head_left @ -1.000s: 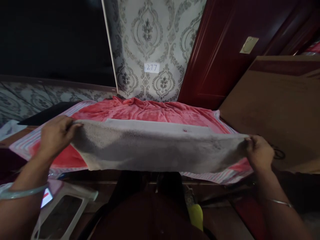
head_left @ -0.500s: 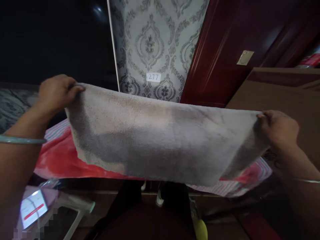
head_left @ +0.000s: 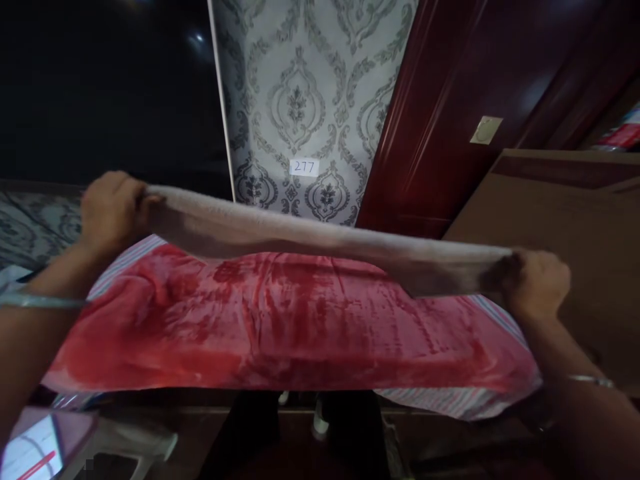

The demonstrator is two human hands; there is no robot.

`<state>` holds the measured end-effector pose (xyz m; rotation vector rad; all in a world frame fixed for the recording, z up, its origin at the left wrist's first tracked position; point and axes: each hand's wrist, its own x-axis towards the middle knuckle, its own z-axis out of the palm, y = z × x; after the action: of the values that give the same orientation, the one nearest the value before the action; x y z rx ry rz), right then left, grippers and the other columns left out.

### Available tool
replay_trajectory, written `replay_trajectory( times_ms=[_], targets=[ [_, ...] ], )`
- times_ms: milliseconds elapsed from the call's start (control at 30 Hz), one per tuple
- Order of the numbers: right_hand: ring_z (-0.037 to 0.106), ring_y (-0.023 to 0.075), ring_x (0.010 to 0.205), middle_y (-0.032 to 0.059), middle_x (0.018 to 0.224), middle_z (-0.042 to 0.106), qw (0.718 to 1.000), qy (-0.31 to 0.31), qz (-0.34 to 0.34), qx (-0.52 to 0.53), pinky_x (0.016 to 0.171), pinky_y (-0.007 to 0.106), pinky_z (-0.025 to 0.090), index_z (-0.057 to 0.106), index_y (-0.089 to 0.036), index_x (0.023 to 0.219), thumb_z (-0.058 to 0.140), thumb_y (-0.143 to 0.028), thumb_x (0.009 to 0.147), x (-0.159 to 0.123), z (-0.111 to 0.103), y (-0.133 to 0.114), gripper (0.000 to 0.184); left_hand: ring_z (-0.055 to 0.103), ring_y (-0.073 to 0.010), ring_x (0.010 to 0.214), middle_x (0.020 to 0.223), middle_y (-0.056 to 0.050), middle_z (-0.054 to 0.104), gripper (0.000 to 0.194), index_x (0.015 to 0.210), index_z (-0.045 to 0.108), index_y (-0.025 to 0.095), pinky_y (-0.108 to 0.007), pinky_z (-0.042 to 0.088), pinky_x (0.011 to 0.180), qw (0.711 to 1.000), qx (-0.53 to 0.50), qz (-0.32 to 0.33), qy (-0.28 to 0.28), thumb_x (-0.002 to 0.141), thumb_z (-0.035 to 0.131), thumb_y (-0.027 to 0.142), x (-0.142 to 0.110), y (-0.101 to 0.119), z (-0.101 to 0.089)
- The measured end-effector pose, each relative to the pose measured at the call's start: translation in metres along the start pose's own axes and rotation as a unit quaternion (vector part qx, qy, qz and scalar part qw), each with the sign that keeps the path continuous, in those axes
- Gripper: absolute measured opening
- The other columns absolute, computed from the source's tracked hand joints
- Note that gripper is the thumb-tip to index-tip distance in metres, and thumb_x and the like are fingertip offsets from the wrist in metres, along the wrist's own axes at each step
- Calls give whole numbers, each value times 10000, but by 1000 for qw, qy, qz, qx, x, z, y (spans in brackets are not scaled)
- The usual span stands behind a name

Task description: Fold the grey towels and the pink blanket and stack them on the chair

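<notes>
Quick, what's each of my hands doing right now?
Left hand: closed on one end of the pale cloth, held up over the red blanket.
Right hand: closed on the cloth's other end.

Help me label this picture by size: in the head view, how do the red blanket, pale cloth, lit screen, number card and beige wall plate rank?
Largest to smallest, as they look:
1. red blanket
2. pale cloth
3. lit screen, partly cut off
Unranked, too alike: number card and beige wall plate
</notes>
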<state>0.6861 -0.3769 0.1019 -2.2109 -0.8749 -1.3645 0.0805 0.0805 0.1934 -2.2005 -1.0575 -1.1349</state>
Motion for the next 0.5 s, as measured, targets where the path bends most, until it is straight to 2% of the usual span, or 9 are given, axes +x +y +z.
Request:
replay_trajectory(
  times_ms=[100, 200, 267, 367, 433, 500],
  targets=[
    [598, 331, 785, 128, 773, 637, 996, -56, -34, 57, 655, 420, 379, 661, -245, 904, 436, -261, 849, -82, -3, -7, 232, 610, -281, 925, 839, -107, 593, 316, 777, 570, 217, -415, 503, 894, 996, -9, 21, -89, 924, 424, 456, -76, -17, 14],
    [659, 356, 859, 105, 850, 690, 988, -116, -40, 97, 708, 480, 458, 666, -323, 915, 427, -233, 840, -156, -8, -14, 266, 619, -287, 847, 827, -106, 633, 259, 778, 579, 258, -421, 523, 842, 983, -72, 39, -162, 860, 423, 447, -154, -25, 25],
    [671, 365, 878, 114, 883, 705, 981, -151, -35, 114, 728, 503, 485, 687, -329, 942, 449, -235, 826, -192, -11, -17, 281, 637, -302, 813, 789, -105, 657, 269, 777, 610, 273, -434, 538, 811, 972, -99, 44, -208, 845, 404, 433, -197, -27, 30],
    [667, 378, 890, 146, 909, 704, 980, -175, -10, 99, 705, 508, 494, 717, -299, 1011, 450, -253, 833, -223, -16, -17, 325, 680, -335, 881, 862, -129, 711, 306, 826, 682, 274, -463, 566, 816, 969, -87, 5, -233, 826, 403, 399, -239, -26, 32],
    [656, 383, 898, 162, 957, 703, 979, -192, 6, 74, 687, 500, 497, 732, -267, 1038, 435, -278, 844, -229, -21, -16, 355, 698, -336, 921, 925, -141, 723, 349, 877, 727, 265, -457, 581, 810, 964, -78, -8, -253, 815, 399, 369, -252, -25, 28],
    [653, 365, 875, 175, 1009, 696, 971, -227, 37, 60, 678, 478, 505, 749, -226, 1034, 419, -325, 863, -226, -28, -17, 384, 710, -307, 858, 1002, -144, 724, 426, 958, 757, 251, -417, 585, 710, 959, -62, -31, -274, 835, 366, 366, -254, -20, 20]
  ],
)
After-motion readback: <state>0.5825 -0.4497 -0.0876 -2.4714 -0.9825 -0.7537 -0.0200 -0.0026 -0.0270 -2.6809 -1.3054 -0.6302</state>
